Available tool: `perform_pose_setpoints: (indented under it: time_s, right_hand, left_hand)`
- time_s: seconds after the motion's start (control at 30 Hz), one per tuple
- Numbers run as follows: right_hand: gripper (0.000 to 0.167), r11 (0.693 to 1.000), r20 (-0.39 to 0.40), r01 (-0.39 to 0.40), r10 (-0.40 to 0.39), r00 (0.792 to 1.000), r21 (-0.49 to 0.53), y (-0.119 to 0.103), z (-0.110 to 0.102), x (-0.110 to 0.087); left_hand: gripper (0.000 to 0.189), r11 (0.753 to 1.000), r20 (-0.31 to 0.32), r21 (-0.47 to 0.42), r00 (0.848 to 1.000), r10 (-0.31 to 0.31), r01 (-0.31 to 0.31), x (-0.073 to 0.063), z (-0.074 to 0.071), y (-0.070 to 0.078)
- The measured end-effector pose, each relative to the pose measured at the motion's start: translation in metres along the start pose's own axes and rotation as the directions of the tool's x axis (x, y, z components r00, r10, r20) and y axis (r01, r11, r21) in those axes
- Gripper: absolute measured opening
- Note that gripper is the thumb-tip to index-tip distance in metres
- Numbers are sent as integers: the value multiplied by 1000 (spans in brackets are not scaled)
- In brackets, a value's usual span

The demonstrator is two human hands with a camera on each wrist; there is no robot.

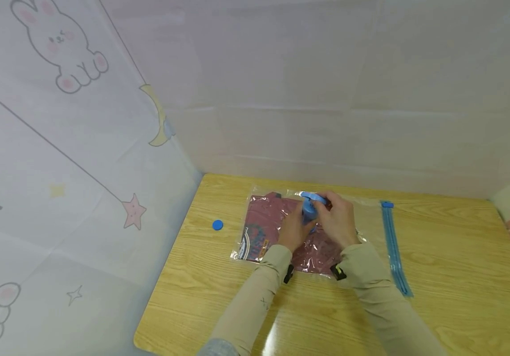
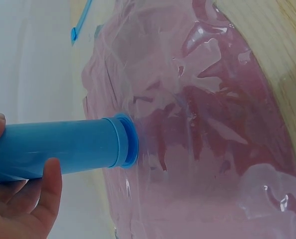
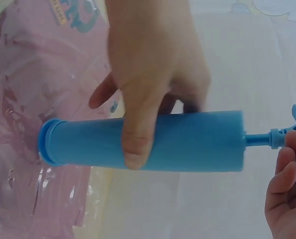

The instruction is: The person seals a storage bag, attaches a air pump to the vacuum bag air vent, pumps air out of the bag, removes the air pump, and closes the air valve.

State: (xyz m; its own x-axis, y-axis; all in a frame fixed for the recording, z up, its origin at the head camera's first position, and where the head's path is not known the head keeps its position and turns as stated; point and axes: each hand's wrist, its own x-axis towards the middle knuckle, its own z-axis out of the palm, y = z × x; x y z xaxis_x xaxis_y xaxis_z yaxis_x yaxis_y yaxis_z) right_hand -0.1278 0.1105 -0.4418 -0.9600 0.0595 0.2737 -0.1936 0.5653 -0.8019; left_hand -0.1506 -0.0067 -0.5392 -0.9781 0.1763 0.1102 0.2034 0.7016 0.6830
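Observation:
A blue hand pump [image 3: 198, 142] stands upright with its base pressed against a clear vacuum storage bag [image 1: 368, 217]. Inside the bag lies a folded dusky-red garment [image 1: 265, 215] with a printed patch. My left hand [image 1: 294, 228] grips the pump's barrel, thumb across it, as the right wrist view shows. Fingers of my right hand [image 1: 338, 217] are curled round the blue pump handle [image 1: 313, 197]. A short length of the pump rod [image 3: 257, 140] shows between handle and barrel. The bag's valve is hidden under the pump base [image 2: 125, 140].
A round blue cap [image 1: 217, 225] lies on the wooden table [image 1: 201, 287], left of the bag. Along the bag's right end runs a blue zip strip [image 1: 393, 247] with a slider [image 1: 387, 204] at its far end. Printed cloth walls [image 1: 281, 133] border the table's back and sides.

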Motion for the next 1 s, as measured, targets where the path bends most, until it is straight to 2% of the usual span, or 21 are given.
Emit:
perform_pose_setpoints:
  time_s: [0.2,0.5,0.83,1.0]
  right_hand:
    - [20,1000,-41,22,-21,999,13,-14,-9,0]
    - [18,993,-142,86,-74,987,80,-41,-21,0]
    - [15,964,-222,236,-206,953,119,-63,-28,3]
    - [15,949,-266,281,-237,934,142,-70,-30,2]
  left_hand:
    - [57,1000,-22,1,1000,-10,10,1,3,1]
    - [54,1000,-5,7,1000,-9,9,4,5,1]
    - [58,998,0,17,998,-58,58,6,4,0]
    - [59,997,17,-12,997,-75,75,6,2,1]
